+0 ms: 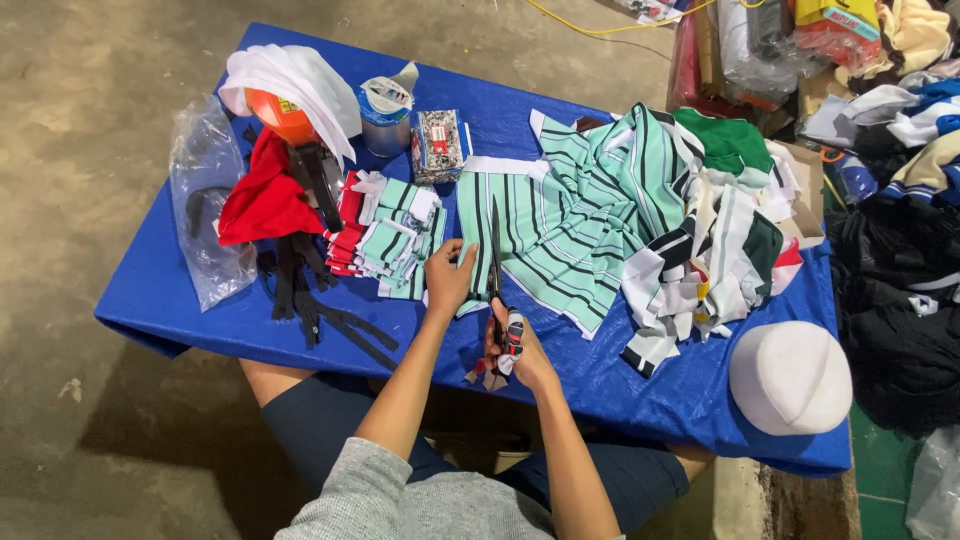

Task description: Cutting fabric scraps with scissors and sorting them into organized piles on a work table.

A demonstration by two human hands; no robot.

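Observation:
My right hand (520, 350) grips a pair of long black scissors (495, 262) by their wrapped handles, blades pointing away from me along the left edge of a green-and-white striped cloth (560, 235). My left hand (447, 277) presses flat on that cloth's left edge, just left of the blades. The cloth lies spread on a table covered in blue sheeting (600, 375).
A stack of cut striped and red pieces (392, 238) lies left of my hands, with black zippers (320, 310), a red cloth (265, 195), a clear plastic bag (205, 200) and a tin (384, 115). A fabric heap (710, 230) and white cap (790, 375) lie right.

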